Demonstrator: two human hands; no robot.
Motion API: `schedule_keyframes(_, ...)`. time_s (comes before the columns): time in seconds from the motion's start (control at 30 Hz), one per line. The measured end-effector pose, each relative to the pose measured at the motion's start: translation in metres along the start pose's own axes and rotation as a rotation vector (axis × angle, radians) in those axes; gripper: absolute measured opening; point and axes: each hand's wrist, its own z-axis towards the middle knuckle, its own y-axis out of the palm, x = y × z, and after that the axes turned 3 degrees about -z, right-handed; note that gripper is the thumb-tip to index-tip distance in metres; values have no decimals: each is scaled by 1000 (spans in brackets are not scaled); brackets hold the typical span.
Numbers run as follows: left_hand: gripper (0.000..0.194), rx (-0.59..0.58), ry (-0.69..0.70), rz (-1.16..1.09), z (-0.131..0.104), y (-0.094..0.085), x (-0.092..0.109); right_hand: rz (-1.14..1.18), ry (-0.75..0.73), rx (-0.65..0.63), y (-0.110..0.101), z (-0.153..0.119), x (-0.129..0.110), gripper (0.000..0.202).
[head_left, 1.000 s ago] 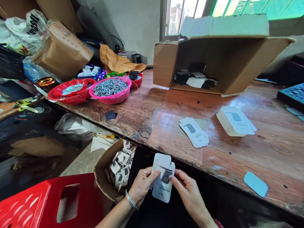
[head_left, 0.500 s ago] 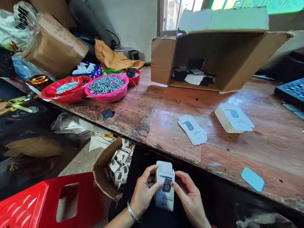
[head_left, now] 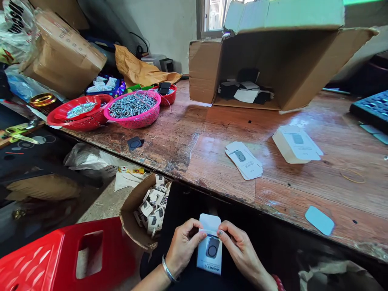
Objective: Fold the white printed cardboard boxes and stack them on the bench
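Low over my lap I hold a small white carton (head_left: 212, 260) printed with a dark ringed device and the word MAGNETIC, upside down from here. A pale rounded flap (head_left: 210, 220) stands up at its far end. My left hand (head_left: 183, 246), with a silver bangle, pinches the carton's left edge just below that flap. The opposite edge is gripped between the thumb and fingers of my right hand (head_left: 241, 250). Whether anything is inside the carton is hidden.
On the wooden table (head_left: 182, 137) lie a fanned stack of flat cartons (head_left: 245, 161), a thicker stack (head_left: 298, 143) and a pale blue rounded piece (head_left: 319, 220). A pink basket (head_left: 136, 121) holds metal parts. An open cardboard box (head_left: 204, 72) stands behind. Left are a floor box (head_left: 130, 222) and red stool (head_left: 45, 258).
My fingers have shifted from the carton's printed middle up to its far end, beside the flap. The flap stands taller above the front. The view has tilted slightly.
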Motion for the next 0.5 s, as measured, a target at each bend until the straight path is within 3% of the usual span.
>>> schedule_keyframes(0.17, 28, -25, -36, -76, 2, 1, 11, 225, 136, 51, -2, 9, -10, 34)
schedule_keyframes(0.23, 43, -42, -81, -187, 3, 2, 13, 282, 165, -1, -5, 13, -13, 44)
schedule_keyframes(0.3, 56, -61, -102, -224, 4, 3, 12, 254, 143, -58, -10, 15, -14, 36)
schedule_keyframes(0.43, 28, -72, 4, -97, 4, 0, 7, 75, -23, -34, -15, 12, -16, 19)
schedule_keyframes(0.5, 25, -54, 97, -17, 3, -1, 7, -8, -93, -45, -16, 10, -18, 16)
